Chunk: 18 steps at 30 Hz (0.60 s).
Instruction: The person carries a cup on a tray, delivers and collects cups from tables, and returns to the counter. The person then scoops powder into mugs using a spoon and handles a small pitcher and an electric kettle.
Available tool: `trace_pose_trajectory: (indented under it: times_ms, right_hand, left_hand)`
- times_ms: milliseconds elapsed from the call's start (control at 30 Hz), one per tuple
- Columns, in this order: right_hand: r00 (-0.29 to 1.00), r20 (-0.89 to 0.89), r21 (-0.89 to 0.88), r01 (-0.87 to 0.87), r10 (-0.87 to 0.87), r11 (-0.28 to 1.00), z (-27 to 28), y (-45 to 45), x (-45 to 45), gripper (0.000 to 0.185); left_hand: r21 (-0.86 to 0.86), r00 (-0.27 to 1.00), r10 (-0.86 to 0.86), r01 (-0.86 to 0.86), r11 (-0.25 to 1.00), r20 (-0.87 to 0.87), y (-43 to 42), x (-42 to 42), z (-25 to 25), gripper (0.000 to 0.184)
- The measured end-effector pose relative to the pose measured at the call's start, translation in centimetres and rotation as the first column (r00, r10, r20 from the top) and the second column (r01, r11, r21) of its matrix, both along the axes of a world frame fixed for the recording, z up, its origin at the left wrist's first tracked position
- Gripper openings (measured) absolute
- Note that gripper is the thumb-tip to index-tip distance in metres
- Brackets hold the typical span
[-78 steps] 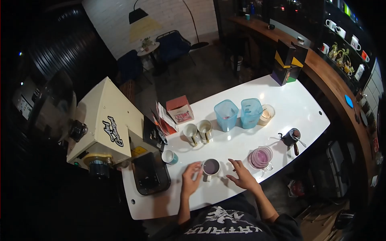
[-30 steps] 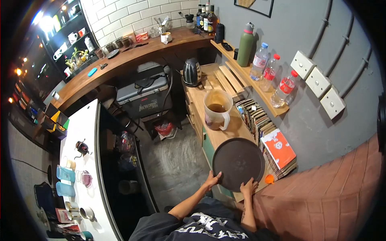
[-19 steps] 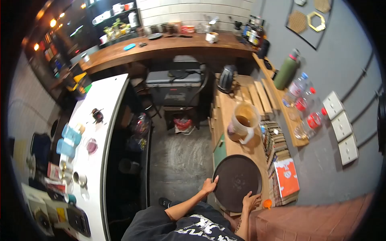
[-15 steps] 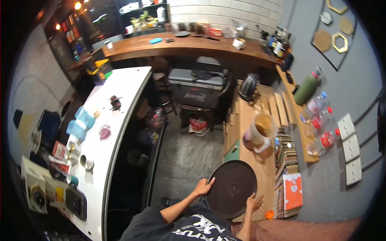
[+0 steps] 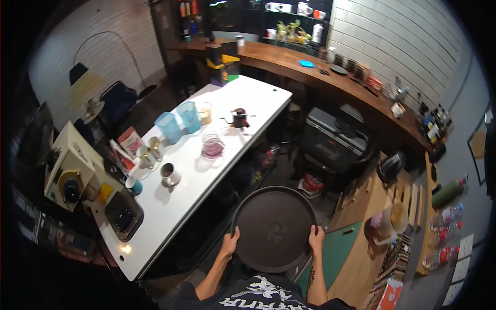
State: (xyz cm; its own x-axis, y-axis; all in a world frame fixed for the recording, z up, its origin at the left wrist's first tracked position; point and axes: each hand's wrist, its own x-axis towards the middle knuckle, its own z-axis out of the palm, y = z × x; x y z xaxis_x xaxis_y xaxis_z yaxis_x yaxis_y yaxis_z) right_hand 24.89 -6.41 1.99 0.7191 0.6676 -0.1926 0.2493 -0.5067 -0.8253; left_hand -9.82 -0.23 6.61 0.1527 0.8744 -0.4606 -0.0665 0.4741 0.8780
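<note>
Left hand [image 5: 229,245] clamped on one side of the round dark tray [image 5: 274,217], right hand [image 5: 316,239] clamped on the opposite rim, thumbs at the edge on both! And that tray is up in front of the person's torso, right between the white bench [image 5: 191,191] and the wooden cabinet [image 5: 356,274]. Over on the bench, a pale mug [image 5: 170,178] stands upright, a pinkish glass vessel [image 5: 212,147] farther along, two blue containers [image 5: 168,129] behind. Across on the cabinet, a big jug [image 5: 382,230]!
</note>
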Motion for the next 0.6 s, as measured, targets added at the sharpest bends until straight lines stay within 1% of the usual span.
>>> trace_pose_trajectory:
  times_ms: [33, 67, 100, 133, 167, 200, 233, 267, 300, 333, 367, 400, 433, 500, 533, 600]
  right_hand:
    - [0.997, 0.072, 0.006, -0.027, 0.027, 1.0, 3.0, 2.2, -2.7, 0.047]
    - [0.988, 0.144, 0.011, -0.056, 0.054, 0.998, 5.4, 4.0, -5.2, 0.045]
    - [0.982, 0.162, 0.071, -0.105, 0.092, 0.992, 6.4, 5.6, -7.1, 0.042]
    - [0.979, 0.16, 0.072, -0.138, 0.125, 0.988, 7.4, 7.1, -8.6, 0.042]
    - [0.971, 0.106, 0.046, -0.219, 0.214, 0.975, 8.2, 8.6, -10.2, 0.041]
    - [0.952, 0.05, 0.02, -0.302, 0.3, 0.953, 8.5, 9.7, -11.9, 0.041]
    - [0.941, 0.043, 0.017, -0.337, 0.336, 0.941, 8.1, 10.8, -13.4, 0.041]
    - [0.92, 0.086, 0.021, -0.385, 0.382, 0.923, 7.5, 11.8, -14.9, 0.04]
    - [0.896, 0.129, 0.023, -0.431, 0.425, 0.902, 7.0, 12.6, -16.3, 0.038]
    - [0.881, 0.126, 0.016, -0.462, 0.456, 0.887, 7.5, 13.1, -17.9, 0.038]
    - [0.852, 0.138, 0.042, -0.514, 0.504, 0.857, 8.0, 13.6, -19.6, 0.036]
    - [0.822, 0.152, 0.066, -0.563, 0.549, 0.824, 8.4, 14.0, -21.0, 0.035]
    - [0.799, 0.182, 0.086, -0.593, 0.572, 0.801, 8.0, 14.4, -22.2, 0.033]
    - [0.753, 0.171, 0.059, -0.651, 0.635, 0.757, 8.1, 15.1, -23.8, 0.033]
    - [0.721, 0.161, 0.041, -0.687, 0.674, 0.725, 8.1, 15.7, -24.5, 0.033]
    - [0.673, 0.145, 0.023, -0.735, 0.726, 0.677, 7.6, 17.1, -25.9, 0.032]
  left_hand:
    - [-0.093, 0.997, 0.061, -0.058, 0.994, 0.038, -0.1, -1.8, 0.9, 0.06]
    - [-0.091, 0.995, 0.09, -0.086, 0.992, 0.04, -0.4, -3.5, 1.1, 0.06]
    - [-0.077, 0.981, 0.164, -0.157, 0.985, 0.103, -0.9, -5.2, 1.0, 0.06]
    - [-0.067, 0.957, 0.237, -0.229, 0.971, 0.164, -1.4, -6.9, 1.0, 0.06]
    - [-0.056, 0.944, 0.281, -0.276, 0.96, 0.173, -2.0, -8.5, 1.1, 0.057]
    - [-0.057, 0.934, 0.316, -0.311, 0.949, 0.167, -2.6, -10.0, 0.9, 0.057]
    - [-0.062, 0.902, 0.383, -0.379, 0.923, 0.2, -3.3, -11.4, 0.8, 0.055]
    - [-0.069, 0.863, 0.447, -0.444, 0.893, 0.233, -3.9, -12.6, 0.6, 0.053]
    - [-0.075, 0.847, 0.48, -0.477, 0.876, 0.228, -4.6, -13.8, 0.7, 0.053]
    - [-0.163, 0.766, 0.504, -0.482, 0.861, 0.398, -5.2, -14.9, 0.9, 0.052]
    - [-0.245, 0.651, 0.519, -0.469, 0.849, 0.553, -5.9, -15.8, 1.1, 0.051]
    - [-0.256, 0.632, 0.544, -0.493, 0.832, 0.552, -6.6, -16.5, 1.5, 0.051]
    - [-0.276, 0.571, 0.575, -0.527, 0.804, 0.586, -7.3, -17.0, 2.0, 0.052]
    - [-0.314, 0.455, 0.616, -0.577, 0.754, 0.643, -8.4, -18.3, 1.6, 0.054]
    - [-0.314, 0.439, 0.63, -0.598, 0.737, 0.641, -8.8, -18.7, 1.0, 0.054]
    - [-0.328, 0.387, 0.694, -0.674, 0.662, 0.607, -9.3, -19.0, 0.3, 0.054]
